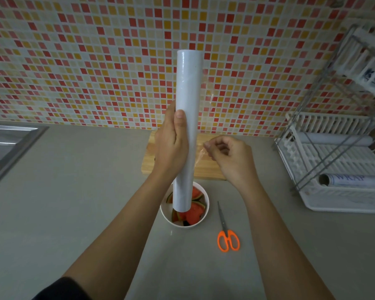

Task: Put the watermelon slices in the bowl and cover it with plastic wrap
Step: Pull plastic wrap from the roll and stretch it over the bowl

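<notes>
Your left hand (171,146) is wrapped around a roll of plastic wrap (187,118), holding it upright in front of you, thumb pressed flat against the white tube. The roll's lower end hangs over a white bowl (206,210) on the grey counter (74,191), hiding part of it. In the bowl lie the watermelon slices (195,211), red flesh with green rind, uncovered.

Your right hand (227,156) sits just right of the roll, fingers curled, thumb and fingertips pinching the loose clear edge of the film (200,153), which runs from the roll to your fingers.

A wooden cutting board (206,167) lies on the counter behind your hands, against a wall of red, orange and cream mosaic tiles (84,61). Orange-handled scissors (226,232) lie closed on the counter just right of the bowl, blades pointing away from you. At far right stands a white dish rack (333,169) with another roll marked "WRAP" (351,180) lying in it. A steel sink edge (9,146) shows at far left.
</notes>
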A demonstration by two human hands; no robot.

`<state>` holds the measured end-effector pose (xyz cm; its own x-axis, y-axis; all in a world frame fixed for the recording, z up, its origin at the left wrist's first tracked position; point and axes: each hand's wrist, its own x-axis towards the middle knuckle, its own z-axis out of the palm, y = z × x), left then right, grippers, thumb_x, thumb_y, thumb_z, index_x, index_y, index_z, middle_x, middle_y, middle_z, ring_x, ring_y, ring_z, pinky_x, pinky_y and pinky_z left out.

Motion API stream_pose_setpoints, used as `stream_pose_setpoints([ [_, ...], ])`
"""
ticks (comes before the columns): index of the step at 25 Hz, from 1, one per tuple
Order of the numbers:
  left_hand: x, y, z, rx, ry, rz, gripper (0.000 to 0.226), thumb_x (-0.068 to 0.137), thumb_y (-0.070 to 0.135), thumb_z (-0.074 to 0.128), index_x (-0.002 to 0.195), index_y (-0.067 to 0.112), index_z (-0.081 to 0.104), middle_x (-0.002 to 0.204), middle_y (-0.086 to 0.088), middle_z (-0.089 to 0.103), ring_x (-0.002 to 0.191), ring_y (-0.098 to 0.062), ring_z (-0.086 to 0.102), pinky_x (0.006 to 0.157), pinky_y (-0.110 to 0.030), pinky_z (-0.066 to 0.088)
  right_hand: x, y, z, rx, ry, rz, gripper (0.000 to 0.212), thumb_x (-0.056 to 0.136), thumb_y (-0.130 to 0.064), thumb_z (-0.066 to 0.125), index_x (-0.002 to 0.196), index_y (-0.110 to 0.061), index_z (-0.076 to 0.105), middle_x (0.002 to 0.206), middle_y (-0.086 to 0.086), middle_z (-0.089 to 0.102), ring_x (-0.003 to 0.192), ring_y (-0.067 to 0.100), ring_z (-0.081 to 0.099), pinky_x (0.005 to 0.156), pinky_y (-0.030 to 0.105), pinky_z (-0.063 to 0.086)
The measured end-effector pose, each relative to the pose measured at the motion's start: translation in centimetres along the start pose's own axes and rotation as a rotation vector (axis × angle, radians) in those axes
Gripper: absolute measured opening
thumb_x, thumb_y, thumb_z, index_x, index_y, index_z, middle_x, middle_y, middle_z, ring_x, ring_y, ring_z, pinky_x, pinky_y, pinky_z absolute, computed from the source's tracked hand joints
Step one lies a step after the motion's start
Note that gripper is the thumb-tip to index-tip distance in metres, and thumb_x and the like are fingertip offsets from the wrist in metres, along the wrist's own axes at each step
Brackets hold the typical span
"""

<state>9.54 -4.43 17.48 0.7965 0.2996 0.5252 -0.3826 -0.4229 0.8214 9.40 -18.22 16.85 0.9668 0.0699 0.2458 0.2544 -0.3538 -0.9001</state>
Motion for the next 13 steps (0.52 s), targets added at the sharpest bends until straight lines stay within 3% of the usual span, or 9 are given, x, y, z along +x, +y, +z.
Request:
stream_pose_setpoints([
  [3, 0.4, 0.0, 0.0, -0.016, 0.004, -0.009, 0.035, 0.102, 0.038, 0.024, 0.123, 0.022, 0.047, 0.088, 0.019, 0.056, 0.08, 0.006, 0.057, 0.06, -0.009, 0.044, -0.9, 0.1, 0.7, 0.062, -0.107, 0.081, 0.021, 0.077, -0.048, 0.067, 0.082, -0.028, 0.066, 0.078, -0.008, 0.07, 0.076, 0.009, 0.067, 0.076, 0.034, 0.057],
  [8, 0.9, 0.1, -0.3, -0.007, -0.01, -0.02, 0.03, 0.101, 0.037, 0.024, 0.114, 0.023, 0.047, 0.08, 0.013, 0.054, 0.071, 0.006, 0.056, 0.054, -0.008, 0.042, -0.9, 0.6, 0.7, -0.033, -0.064, 0.055, 0.007, 0.082, -0.026, 0.068, 0.079, -0.021, 0.067, 0.069, -0.009, 0.067, 0.068, 0.004, 0.063, 0.072, 0.027, 0.054],
  [13, 1.7, 0.4, -0.4, -0.025, 0.027, -0.03, 0.032, 0.102, 0.036, 0.024, 0.111, 0.019, 0.05, 0.077, 0.012, 0.053, 0.067, 0.003, 0.055, 0.053, -0.013, 0.042, -1.9, 0.9, 1.1, 0.008, -0.198, 0.122, 0.021, 0.075, -0.045, 0.07, 0.083, -0.026, 0.067, 0.08, -0.008, 0.069, 0.078, 0.008, 0.065, 0.075, 0.026, 0.053],
])
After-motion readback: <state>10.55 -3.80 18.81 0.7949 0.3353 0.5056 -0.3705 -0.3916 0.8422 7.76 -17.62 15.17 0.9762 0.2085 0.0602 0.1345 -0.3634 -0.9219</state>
